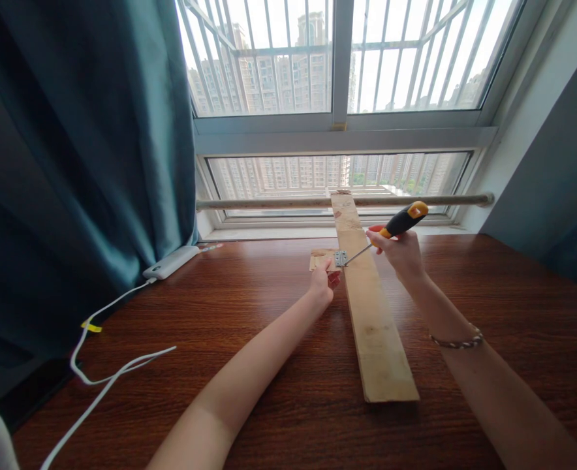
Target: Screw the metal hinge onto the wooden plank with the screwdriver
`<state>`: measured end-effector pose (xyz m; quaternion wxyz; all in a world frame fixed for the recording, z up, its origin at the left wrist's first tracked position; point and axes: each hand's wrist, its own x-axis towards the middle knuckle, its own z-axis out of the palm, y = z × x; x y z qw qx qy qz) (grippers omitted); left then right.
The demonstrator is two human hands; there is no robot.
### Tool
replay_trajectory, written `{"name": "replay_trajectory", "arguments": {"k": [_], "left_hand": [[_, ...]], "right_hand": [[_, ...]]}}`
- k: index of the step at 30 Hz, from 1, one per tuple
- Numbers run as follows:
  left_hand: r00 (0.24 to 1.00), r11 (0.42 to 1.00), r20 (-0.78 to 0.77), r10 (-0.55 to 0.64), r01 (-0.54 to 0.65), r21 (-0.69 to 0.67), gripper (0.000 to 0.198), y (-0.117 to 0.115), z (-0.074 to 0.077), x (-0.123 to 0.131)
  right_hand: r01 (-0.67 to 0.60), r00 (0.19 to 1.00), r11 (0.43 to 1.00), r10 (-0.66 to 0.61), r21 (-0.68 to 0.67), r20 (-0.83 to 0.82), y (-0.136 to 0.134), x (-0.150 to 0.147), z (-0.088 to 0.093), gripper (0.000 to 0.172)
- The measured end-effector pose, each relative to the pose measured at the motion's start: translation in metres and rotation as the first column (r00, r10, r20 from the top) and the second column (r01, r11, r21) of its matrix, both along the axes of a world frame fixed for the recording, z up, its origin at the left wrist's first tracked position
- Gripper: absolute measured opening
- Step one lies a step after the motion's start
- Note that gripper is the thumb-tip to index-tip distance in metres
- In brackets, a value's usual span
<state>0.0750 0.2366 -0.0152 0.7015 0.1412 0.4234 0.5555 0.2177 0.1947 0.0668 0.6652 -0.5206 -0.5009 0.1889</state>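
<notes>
L hand [324, 282] pinches wood scrap [318, 258] | R hand [402, 253] grips orange-blk screwdriver [402, 222] on silver hinge [340, 258]

Teal curtain [73, 143] upper left; reddish-brown grained bench [249, 326]; pale plank [371, 313]; black-and-orange screwdriver [402, 223]; silver hinge [340, 258]; white cable [107, 365].

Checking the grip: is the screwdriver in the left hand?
No, the right hand grips the screwdriver, while the left hand touches the small wooden block beside the hinge.

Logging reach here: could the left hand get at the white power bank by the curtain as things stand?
Probably yes: only bare table lies between the left hand and the power bank. It would first have to leave the small wood piece it touches.
</notes>
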Motion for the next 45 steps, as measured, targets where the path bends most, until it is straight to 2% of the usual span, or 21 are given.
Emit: {"name": "replay_trajectory", "arguments": {"k": [2,3,6,9,14,20,32,40,42,45], "left_hand": [[1.0,1.0,0.0,0.0,0.0,0.004,0.008,0.0,0.0,0.0],[1.0,1.0,0.001,-0.003,0.003,0.006,0.008,0.0,0.0,0.0],[1.0,1.0,-0.005,0.001,-0.001,0.001,0.008,0.001,-0.001,0.0],[1.0,1.0,-0.016,0.011,-0.011,-0.006,0.007,0.002,-0.002,0.0],[1.0,1.0,-0.007,-0.01,0.01,-0.002,0.007,0.001,-0.001,0.0],[1.0,1.0,0.001,-0.002,0.002,-0.002,0.007,0.001,0.0,0.0],[1.0,1.0,-0.004,0.006,-0.006,-0.014,0.009,0.001,0.001,0.001],[1.0,1.0,-0.005,0.001,-0.001,-0.003,0.009,-0.001,0.003,0.0],[1.0,1.0,0.001,-0.006,0.006,-0.003,0.009,-0.002,0.003,0.0],[1.0,1.0,-0.003,-0.005,0.005,0.008,0.008,-0.002,0.003,0.0]], "right_hand": [[-0.19,0.973,0.982,0.187,-0.008,-0.134,-0.001,-0.001,0.003,0.031],[-0.238,0.954,0.971,0.231,-0.013,-0.19,-0.002,-0.001,0.004,0.031],[-0.244,0.921,0.969,0.223,-0.026,-0.319,-0.001,0.0,0.007,0.032],[-0.219,0.905,0.976,0.195,-0.021,-0.379,0.002,0.001,0.006,0.035],[-0.222,0.902,0.975,0.205,0.0,-0.381,0.005,0.0,0.0,0.032],[-0.128,0.923,0.991,0.133,0.04,-0.362,0.004,-0.001,0.002,0.028],[-0.159,0.952,0.987,0.162,0.031,-0.26,0.002,-0.004,-0.001,0.032],[-0.365,0.905,0.93,0.347,-0.032,-0.247,-0.005,-0.006,0.009,0.032],[-0.3,0.937,0.953,0.285,-0.047,-0.201,-0.003,-0.005,0.006,0.031],[-0.084,0.989,0.995,0.076,-0.058,-0.125,0.002,-0.002,-0.001,0.03]]}}
